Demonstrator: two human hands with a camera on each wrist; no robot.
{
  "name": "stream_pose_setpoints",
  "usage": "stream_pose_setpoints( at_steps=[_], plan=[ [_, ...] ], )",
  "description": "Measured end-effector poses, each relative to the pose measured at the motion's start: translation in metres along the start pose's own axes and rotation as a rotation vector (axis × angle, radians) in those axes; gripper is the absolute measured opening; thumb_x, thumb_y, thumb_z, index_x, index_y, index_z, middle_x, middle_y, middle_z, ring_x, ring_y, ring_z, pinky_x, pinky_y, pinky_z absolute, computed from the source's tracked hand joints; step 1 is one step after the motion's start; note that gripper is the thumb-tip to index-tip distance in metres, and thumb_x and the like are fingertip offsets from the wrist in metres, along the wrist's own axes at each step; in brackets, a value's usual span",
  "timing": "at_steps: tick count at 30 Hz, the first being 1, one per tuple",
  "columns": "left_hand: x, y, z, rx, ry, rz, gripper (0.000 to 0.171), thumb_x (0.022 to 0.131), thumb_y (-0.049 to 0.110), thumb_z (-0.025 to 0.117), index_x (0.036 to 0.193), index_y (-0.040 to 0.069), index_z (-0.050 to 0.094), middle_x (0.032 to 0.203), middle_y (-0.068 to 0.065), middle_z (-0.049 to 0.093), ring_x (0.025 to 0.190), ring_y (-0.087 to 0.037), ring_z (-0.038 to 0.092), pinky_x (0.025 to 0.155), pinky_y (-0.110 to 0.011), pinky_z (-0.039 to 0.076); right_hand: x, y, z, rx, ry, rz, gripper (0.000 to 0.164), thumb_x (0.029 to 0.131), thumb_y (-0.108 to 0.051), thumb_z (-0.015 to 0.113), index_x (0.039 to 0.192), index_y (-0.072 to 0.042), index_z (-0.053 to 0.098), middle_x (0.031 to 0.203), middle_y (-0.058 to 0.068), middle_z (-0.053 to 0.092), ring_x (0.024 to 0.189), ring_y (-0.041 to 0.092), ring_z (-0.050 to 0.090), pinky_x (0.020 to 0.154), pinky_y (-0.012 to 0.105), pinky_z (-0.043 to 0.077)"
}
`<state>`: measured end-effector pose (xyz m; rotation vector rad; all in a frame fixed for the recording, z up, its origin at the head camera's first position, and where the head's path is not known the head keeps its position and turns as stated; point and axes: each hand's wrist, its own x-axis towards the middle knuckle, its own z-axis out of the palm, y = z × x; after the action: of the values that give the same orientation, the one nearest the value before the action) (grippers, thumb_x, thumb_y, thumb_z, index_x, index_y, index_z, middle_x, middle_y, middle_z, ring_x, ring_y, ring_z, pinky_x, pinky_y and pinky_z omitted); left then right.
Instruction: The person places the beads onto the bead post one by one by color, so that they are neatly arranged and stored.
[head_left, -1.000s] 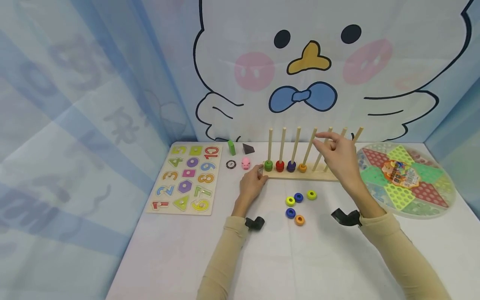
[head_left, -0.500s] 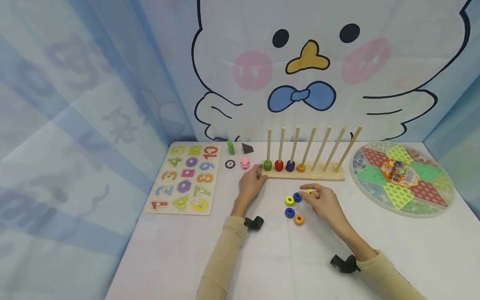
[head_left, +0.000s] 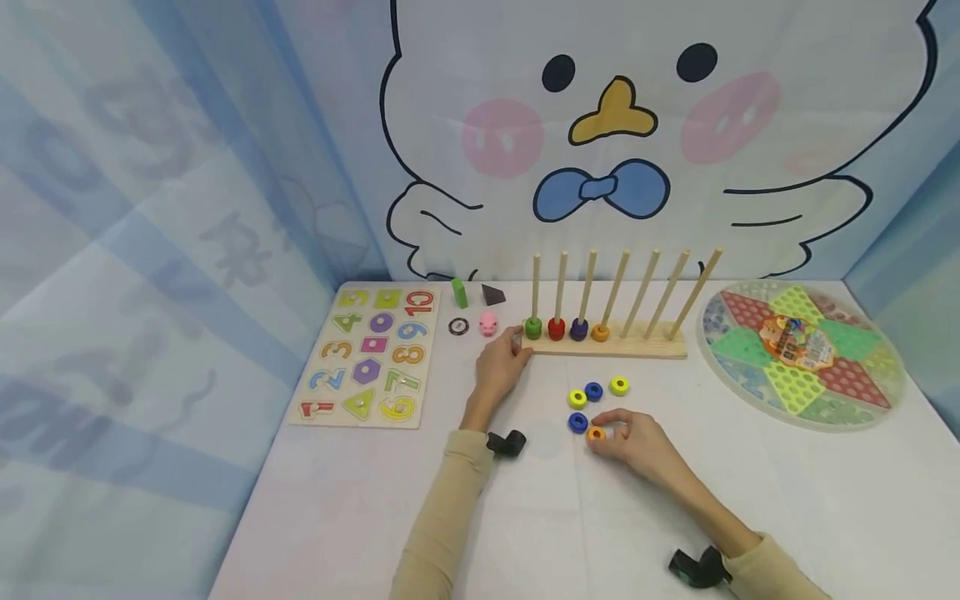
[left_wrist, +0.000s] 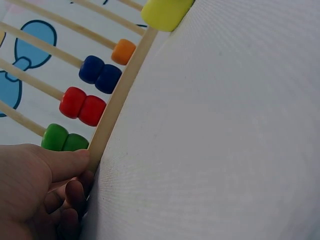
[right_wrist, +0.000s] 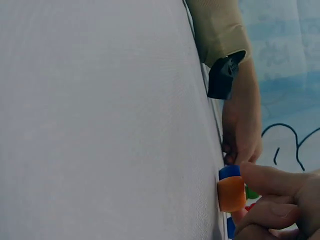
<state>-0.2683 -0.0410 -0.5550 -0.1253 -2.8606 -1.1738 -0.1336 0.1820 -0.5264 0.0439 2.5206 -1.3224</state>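
Note:
My left hand (head_left: pixel 501 369) grips the left end of a wooden peg stand (head_left: pixel 637 347), its thumb along the front edge in the left wrist view. Several upright pegs rise from the base. Green beads (left_wrist: pixel 62 138), red beads (left_wrist: pixel 82 106) and dark blue beads (left_wrist: pixel 100 74) sit in pairs on the first three pegs, with a single orange bead (left_wrist: pixel 123 52) on the fourth. On the table in front, my right hand (head_left: pixel 643 446) pinches a loose orange bead (right_wrist: pixel 231 194) between thumb and index finger. Beside it lies a blue bead (head_left: pixel 577 422).
Another blue bead (head_left: pixel 593 392) and two yellow beads (head_left: pixel 577 398) lie between hand and stand. A number puzzle board (head_left: pixel 363 358) is at left, a round game board (head_left: pixel 802 354) at right. A pink pig (head_left: pixel 487 324), black ring (head_left: pixel 458 327), green block (head_left: pixel 459 292) and dark block (head_left: pixel 492 294) stand behind.
My right hand has come down from the pegs toward me, past the yellow and blue beads, to the loose orange bead. The left hand has stayed on the stand.

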Motion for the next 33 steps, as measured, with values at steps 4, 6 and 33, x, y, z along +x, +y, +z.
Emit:
stream_pose_setpoints(
  at_steps=[4, 6, 33],
  plan=[
    [0.000, 0.000, 0.001, -0.004, -0.008, 0.007, 0.045, 0.089, 0.029, 0.066, 0.130, 0.014, 0.057, 0.075, 0.007, 0.058, 0.063, -0.009, 0.051, 0.060, -0.028, 0.039, -0.003, 0.002, 0.002, -0.012, 0.013, 0.005, 0.039, 0.078, -0.021, 0.076, 0.109, -0.001, 0.064, 0.049, -0.004, 0.039, 0.044, 0.009, 0.032, 0.043, 0.022, 0.024],
    [0.000, 0.000, 0.002, -0.008, -0.006, 0.003, 0.045, 0.089, 0.029, 0.067, 0.130, 0.014, 0.057, 0.075, 0.007, 0.058, 0.063, -0.009, 0.051, 0.061, -0.028, 0.039, -0.004, 0.002, 0.001, -0.016, 0.019, -0.004, 0.039, 0.078, -0.021, 0.076, 0.109, 0.000, 0.064, 0.049, -0.004, 0.039, 0.043, 0.009, 0.032, 0.043, 0.022, 0.025],
    [-0.003, 0.001, -0.002, -0.010, 0.002, -0.003, 0.044, 0.088, 0.027, 0.067, 0.129, 0.014, 0.058, 0.075, 0.005, 0.058, 0.063, -0.010, 0.051, 0.061, -0.029, 0.039, 0.025, -0.077, -0.073, -0.057, 0.246, -0.243, 0.050, 0.084, -0.036, 0.072, 0.119, -0.003, 0.060, 0.051, 0.001, 0.039, 0.041, 0.012, 0.030, 0.038, 0.027, 0.023]
  ],
)
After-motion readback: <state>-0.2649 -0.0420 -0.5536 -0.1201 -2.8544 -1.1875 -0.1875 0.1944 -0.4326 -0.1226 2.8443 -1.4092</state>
